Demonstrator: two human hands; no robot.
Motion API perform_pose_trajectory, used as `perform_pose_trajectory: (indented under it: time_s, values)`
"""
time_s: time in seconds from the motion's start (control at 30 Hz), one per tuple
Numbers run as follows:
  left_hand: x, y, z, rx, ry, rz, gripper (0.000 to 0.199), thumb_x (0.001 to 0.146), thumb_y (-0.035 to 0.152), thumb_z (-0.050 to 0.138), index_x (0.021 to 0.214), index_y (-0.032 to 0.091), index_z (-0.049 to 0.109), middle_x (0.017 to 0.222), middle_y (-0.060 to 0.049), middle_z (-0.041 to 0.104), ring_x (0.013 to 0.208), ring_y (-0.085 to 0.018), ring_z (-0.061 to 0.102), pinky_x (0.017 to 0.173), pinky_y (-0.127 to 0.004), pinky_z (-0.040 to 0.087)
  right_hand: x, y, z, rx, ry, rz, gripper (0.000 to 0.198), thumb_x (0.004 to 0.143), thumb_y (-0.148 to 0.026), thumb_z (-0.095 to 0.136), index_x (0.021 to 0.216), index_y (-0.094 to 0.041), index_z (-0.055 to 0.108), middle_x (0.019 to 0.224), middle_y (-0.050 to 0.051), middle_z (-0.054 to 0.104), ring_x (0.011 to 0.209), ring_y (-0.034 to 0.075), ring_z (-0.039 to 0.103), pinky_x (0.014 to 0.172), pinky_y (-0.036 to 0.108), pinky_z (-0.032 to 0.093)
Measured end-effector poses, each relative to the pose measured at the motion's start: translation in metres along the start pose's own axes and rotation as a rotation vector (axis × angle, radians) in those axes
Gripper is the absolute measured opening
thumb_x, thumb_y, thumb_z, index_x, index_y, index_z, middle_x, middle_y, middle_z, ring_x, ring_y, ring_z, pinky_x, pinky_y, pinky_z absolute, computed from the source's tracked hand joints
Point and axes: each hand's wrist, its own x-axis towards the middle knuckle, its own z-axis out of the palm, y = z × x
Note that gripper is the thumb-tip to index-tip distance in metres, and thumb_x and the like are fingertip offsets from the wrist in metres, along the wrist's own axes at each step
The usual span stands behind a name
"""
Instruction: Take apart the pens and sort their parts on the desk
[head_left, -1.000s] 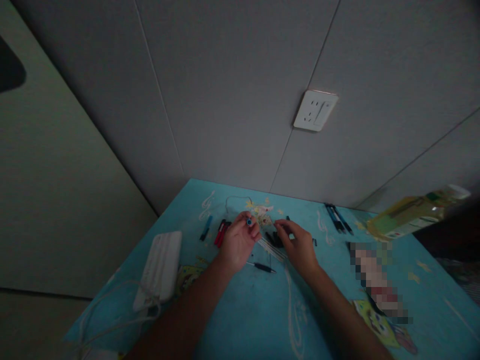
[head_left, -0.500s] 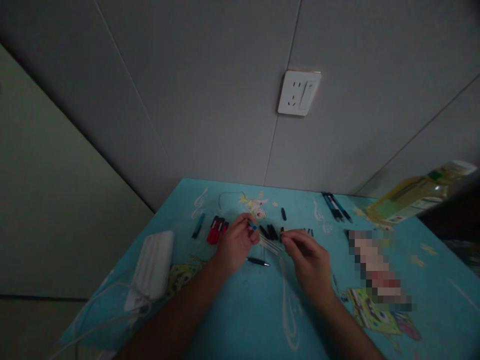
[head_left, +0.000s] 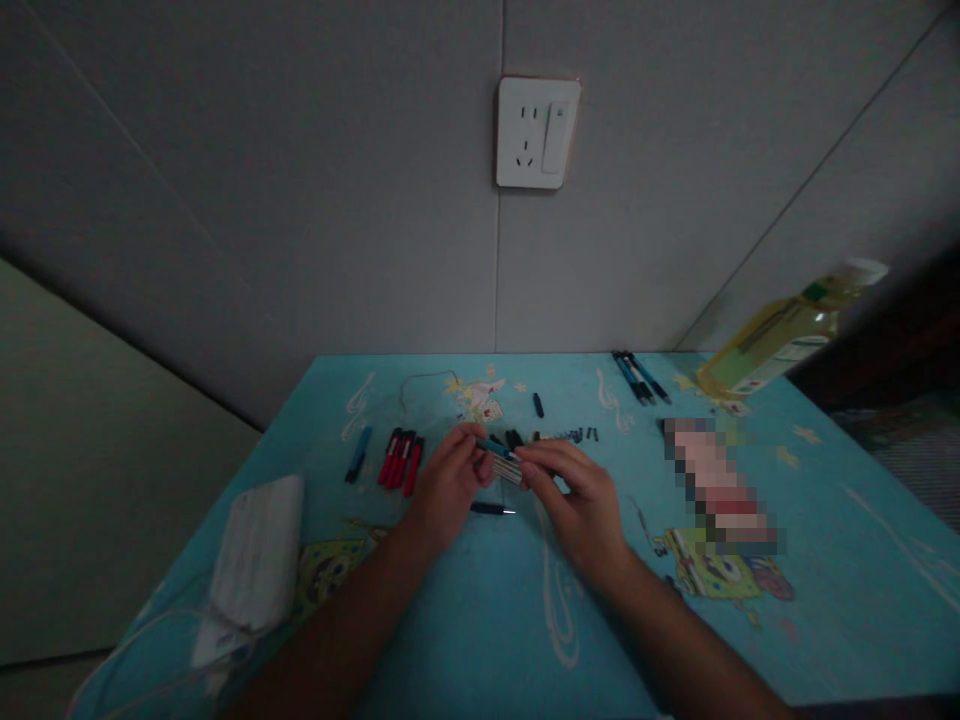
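Several fingers of the left hand (head_left: pixel 448 485) close around a blue tube (head_left: pixel 493 447), which is held above the middle of the tabletop (head_left: pixel 480 620) and slants down toward the right. The fingers of the right hand (head_left: pixel 581 508) are drawn narrowly together at the tube's right end; whether they grip a small part there cannot be told.

Just below the tube, thin pale rods (head_left: pixel 507 469) show between the hands. A dark pen (head_left: pixel 491 509) lies nearer the person, its silver tip toward the right. Beyond the right hand are scattered small dark parts (head_left: pixel 581 435), and farther back lies a dark cap (head_left: pixel 538 405).

Left of the left hand lies a row of red pens (head_left: pixel 401 460), then a single blue pen (head_left: pixel 358 455). A white box (head_left: pixel 259 550) with a pale cable (head_left: pixel 127 640) sits near the left edge. Dark blue pens (head_left: pixel 640 377) lie together at the back right, with a bottle of yellow liquid (head_left: pixel 772 345) beyond them. A white socket (head_left: pixel 538 132) is on the wall (head_left: pixel 360 200).
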Motion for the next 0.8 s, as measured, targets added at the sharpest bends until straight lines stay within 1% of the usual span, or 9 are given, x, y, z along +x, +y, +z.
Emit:
perform_pose_trajectory:
  time_s: [0.07, 0.13, 0.27, 0.33, 0.4, 0.53, 0.63, 0.7, 0.8]
  values:
    - [0.001, -0.004, -0.004, 0.079, 0.001, 0.047, 0.015, 0.086, 0.028, 0.062, 0.096, 0.018, 0.06, 0.064, 0.003, 0.048, 0.059, -0.01, 0.048, 0.057, -0.022, 0.038, 0.0, 0.002, 0.002, -0.001, 0.007, -0.015, 0.02, 0.092, -0.019, 0.06, 0.106, -0.025, 0.072, 0.099, 0.005, 0.068, 0.09, 0.016, 0.064, 0.078, 0.03, 0.054]
    - [0.003, -0.007, -0.008, 0.185, -0.011, 0.06, 0.017, 0.088, 0.032, 0.06, 0.099, 0.019, 0.06, 0.064, 0.002, 0.05, 0.061, -0.011, 0.05, 0.057, -0.022, 0.038, 0.0, 0.006, 0.003, -0.02, 0.007, -0.021, 0.02, 0.092, -0.02, 0.059, 0.107, -0.025, 0.072, 0.099, 0.005, 0.067, 0.09, 0.016, 0.064, 0.079, 0.03, 0.054]
    - [0.006, -0.009, -0.018, 0.328, 0.041, 0.098, 0.021, 0.089, 0.036, 0.059, 0.103, 0.02, 0.06, 0.063, 0.002, 0.052, 0.061, -0.012, 0.05, 0.057, -0.022, 0.039, 0.001, 0.014, 0.002, -0.098, -0.012, -0.007, 0.021, 0.093, -0.022, 0.057, 0.108, -0.024, 0.071, 0.096, 0.005, 0.066, 0.085, 0.015, 0.063, 0.073, 0.028, 0.054]
    - [0.007, -0.009, -0.02, 0.366, 0.085, 0.11, 0.024, 0.087, 0.038, 0.061, 0.104, 0.02, 0.06, 0.062, 0.003, 0.052, 0.059, -0.012, 0.05, 0.056, -0.022, 0.039, 0.001, 0.017, 0.001, -0.144, -0.009, -0.008, 0.021, 0.093, -0.022, 0.056, 0.108, -0.023, 0.071, 0.097, 0.006, 0.066, 0.084, 0.015, 0.063, 0.073, 0.028, 0.053]
    - [0.008, -0.008, -0.021, 0.394, 0.108, 0.116, 0.026, 0.087, 0.039, 0.062, 0.104, 0.021, 0.06, 0.062, 0.003, 0.052, 0.057, -0.012, 0.049, 0.055, -0.022, 0.039, 0.002, 0.019, 0.0, -0.189, -0.01, -0.012, 0.022, 0.093, -0.021, 0.055, 0.109, -0.022, 0.071, 0.098, 0.006, 0.065, 0.086, 0.015, 0.062, 0.077, 0.029, 0.053]
    - [0.007, -0.007, -0.02, 0.451, 0.078, 0.131, 0.024, 0.088, 0.037, 0.06, 0.106, 0.022, 0.059, 0.064, 0.003, 0.054, 0.059, -0.011, 0.05, 0.055, -0.022, 0.039, 0.002, 0.021, -0.001, -0.231, 0.003, 0.008, 0.022, 0.094, -0.021, 0.054, 0.108, -0.022, 0.07, 0.1, 0.006, 0.065, 0.086, 0.016, 0.062, 0.08, 0.03, 0.053]
    - [0.007, -0.006, -0.019, 0.475, 0.091, 0.149, 0.024, 0.088, 0.038, 0.06, 0.105, 0.021, 0.059, 0.064, 0.002, 0.055, 0.059, -0.011, 0.051, 0.056, -0.022, 0.039, 0.003, 0.021, -0.002, -0.239, 0.022, 0.017, 0.021, 0.094, -0.021, 0.054, 0.107, -0.022, 0.07, 0.1, 0.006, 0.065, 0.087, 0.016, 0.063, 0.08, 0.03, 0.053]
    - [0.006, -0.006, -0.018, 0.491, 0.098, 0.156, 0.025, 0.088, 0.039, 0.06, 0.105, 0.021, 0.059, 0.064, 0.002, 0.055, 0.059, -0.012, 0.05, 0.055, -0.022, 0.039, 0.003, 0.022, -0.004, -0.244, 0.028, 0.013, 0.021, 0.094, -0.021, 0.054, 0.107, -0.022, 0.07, 0.1, 0.006, 0.066, 0.087, 0.016, 0.063, 0.08, 0.03, 0.053]
    - [0.006, -0.005, -0.016, 0.553, 0.072, 0.154, 0.024, 0.089, 0.039, 0.057, 0.105, 0.02, 0.058, 0.062, 0.003, 0.054, 0.058, -0.012, 0.049, 0.056, -0.023, 0.038, 0.004, 0.021, -0.005, -0.241, 0.015, -0.009, 0.021, 0.093, -0.02, 0.055, 0.106, -0.022, 0.071, 0.1, 0.006, 0.066, 0.089, 0.016, 0.063, 0.08, 0.03, 0.053]
